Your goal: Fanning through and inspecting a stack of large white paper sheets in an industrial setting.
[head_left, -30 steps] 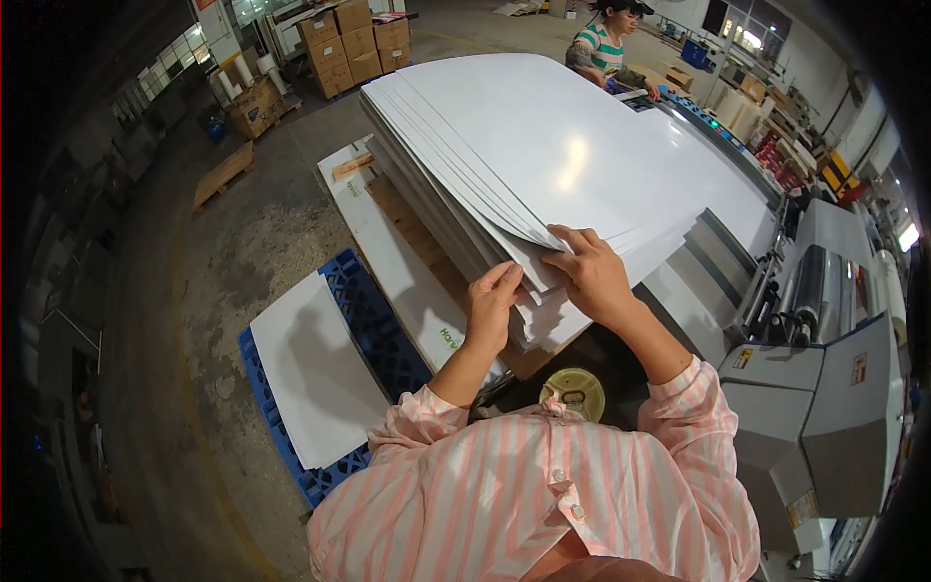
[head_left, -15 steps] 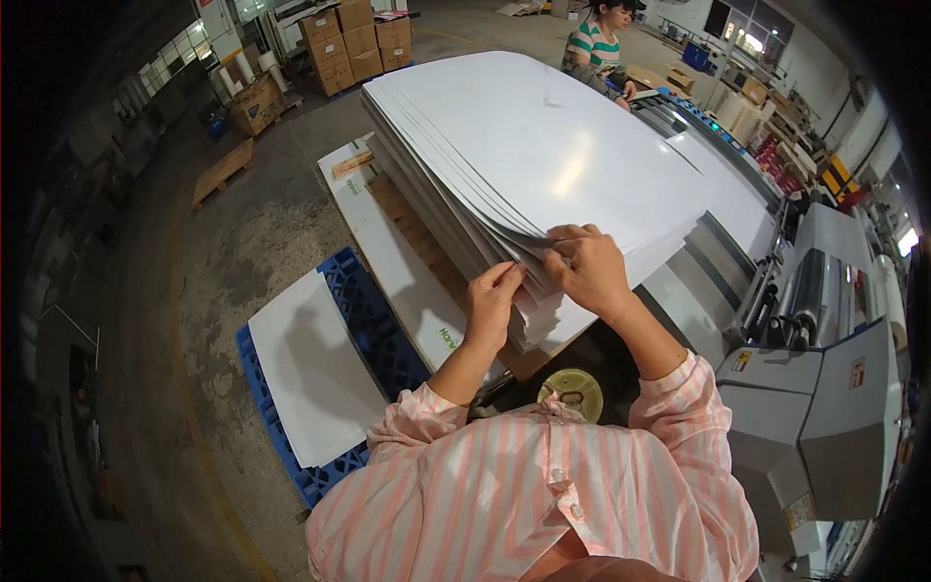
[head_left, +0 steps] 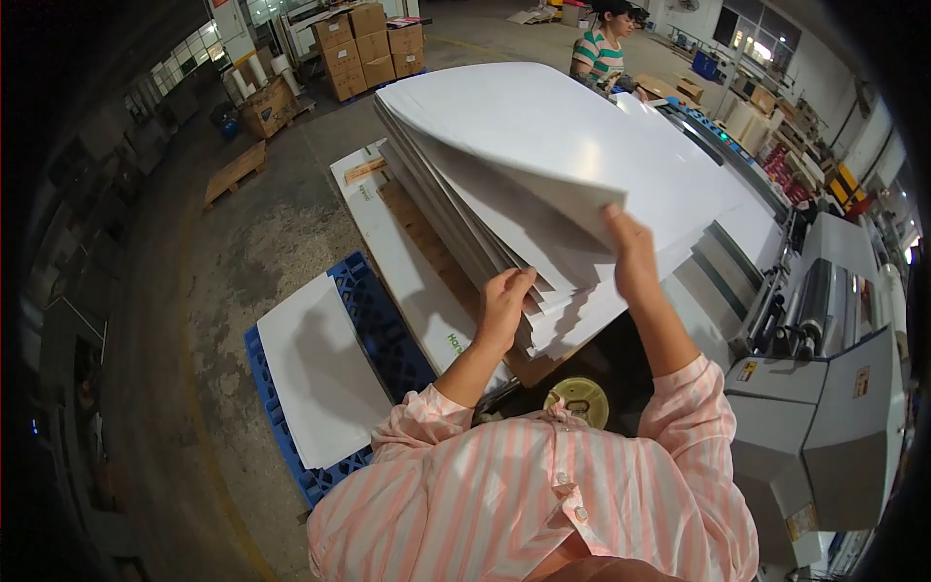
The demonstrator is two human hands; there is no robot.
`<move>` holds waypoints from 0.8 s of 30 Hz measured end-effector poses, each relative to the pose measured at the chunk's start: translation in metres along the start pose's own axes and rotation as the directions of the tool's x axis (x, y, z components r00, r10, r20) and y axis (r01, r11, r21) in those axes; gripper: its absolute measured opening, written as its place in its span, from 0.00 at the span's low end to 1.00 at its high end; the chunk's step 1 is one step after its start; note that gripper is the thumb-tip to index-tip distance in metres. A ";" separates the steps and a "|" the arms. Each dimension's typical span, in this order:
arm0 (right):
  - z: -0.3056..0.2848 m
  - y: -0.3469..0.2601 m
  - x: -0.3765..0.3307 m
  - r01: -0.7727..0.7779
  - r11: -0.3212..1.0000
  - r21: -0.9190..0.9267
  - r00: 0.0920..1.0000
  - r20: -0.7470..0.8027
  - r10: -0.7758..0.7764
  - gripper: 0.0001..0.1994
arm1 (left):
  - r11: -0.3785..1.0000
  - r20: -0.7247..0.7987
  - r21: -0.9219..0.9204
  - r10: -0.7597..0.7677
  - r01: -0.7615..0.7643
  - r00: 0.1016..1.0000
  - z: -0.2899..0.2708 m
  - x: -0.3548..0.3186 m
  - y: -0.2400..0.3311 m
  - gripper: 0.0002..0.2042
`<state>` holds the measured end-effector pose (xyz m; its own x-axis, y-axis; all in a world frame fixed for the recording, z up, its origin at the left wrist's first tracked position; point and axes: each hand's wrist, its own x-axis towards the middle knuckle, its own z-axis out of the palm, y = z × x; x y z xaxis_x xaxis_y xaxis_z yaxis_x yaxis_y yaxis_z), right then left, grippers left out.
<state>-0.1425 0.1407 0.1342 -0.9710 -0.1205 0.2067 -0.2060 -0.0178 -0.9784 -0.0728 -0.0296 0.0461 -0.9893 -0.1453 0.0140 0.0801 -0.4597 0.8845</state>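
A tall stack of large white sheets (head_left: 441, 228) lies in front of me. Pinched at its near corner, the top sheet (head_left: 592, 145) curls upward in my right hand (head_left: 632, 250), and its shaded underside shows. Whether one sheet or a few are lifted, I cannot tell. My left hand (head_left: 504, 306) is lower, at the stack's near left corner, with thumb and fingers pressed together on the edges of the sheets beneath. Those lower sheets fan out unevenly under the raised corner.
Left of the stack, a blue plastic pallet (head_left: 364, 301) carries a smaller pile of white sheets (head_left: 320, 373). A grey machine with rollers (head_left: 815, 301) stands close on the right. A round yellowish lid (head_left: 580, 398) is near my body. Beyond the stack is another person (head_left: 599, 53); cartons (head_left: 364, 48) stand farther back.
My right hand has risen and moved slightly right, pulling the top sheet's corner up off the stack. My left hand stays near the same corner.
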 end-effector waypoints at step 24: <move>0.002 0.009 -0.030 0.775 0.374 -0.509 0.631 0.594 -0.499 0.19 | 0.997 -0.049 0.049 0.066 -0.063 0.997 0.007 0.002 -0.001 0.15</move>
<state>-0.1151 0.1425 0.1192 -0.4374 -0.6571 0.6139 -0.8917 0.4053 -0.2015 -0.0756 -0.0234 0.0483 -0.9747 -0.2182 0.0492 0.1366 -0.4062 0.9035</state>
